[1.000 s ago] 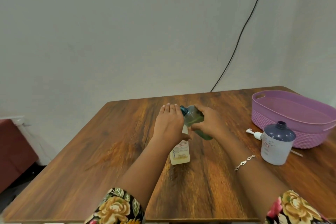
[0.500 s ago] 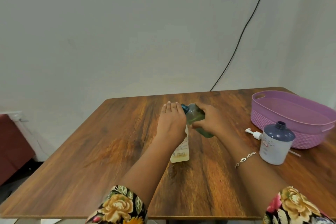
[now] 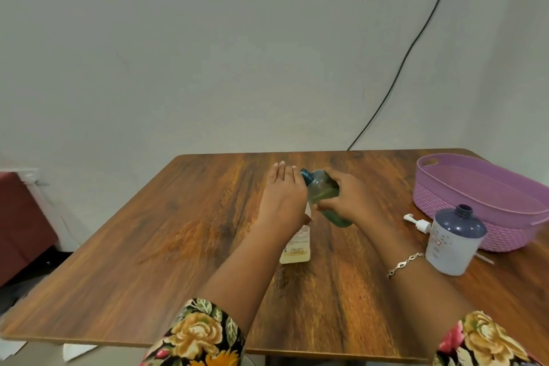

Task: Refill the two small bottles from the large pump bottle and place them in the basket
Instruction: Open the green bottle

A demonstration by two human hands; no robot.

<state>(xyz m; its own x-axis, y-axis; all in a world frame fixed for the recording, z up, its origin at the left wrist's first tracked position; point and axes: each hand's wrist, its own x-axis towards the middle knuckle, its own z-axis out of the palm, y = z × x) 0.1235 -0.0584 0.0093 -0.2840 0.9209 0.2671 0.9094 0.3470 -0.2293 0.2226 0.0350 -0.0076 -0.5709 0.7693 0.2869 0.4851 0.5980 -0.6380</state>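
My right hand has its fingers curled round the green bottle, which I hold tilted above the table, its open blue neck pointing at my left hand. My left fingers lie straight and together, slack, the hand covering the top of the pale bottle, which stands just below my left wrist. Out past my right wrist, the large bottle stands uncapped, its pump lying beside it on the side nearer my hands. Behind it, touching or nearly so, sits the basket.
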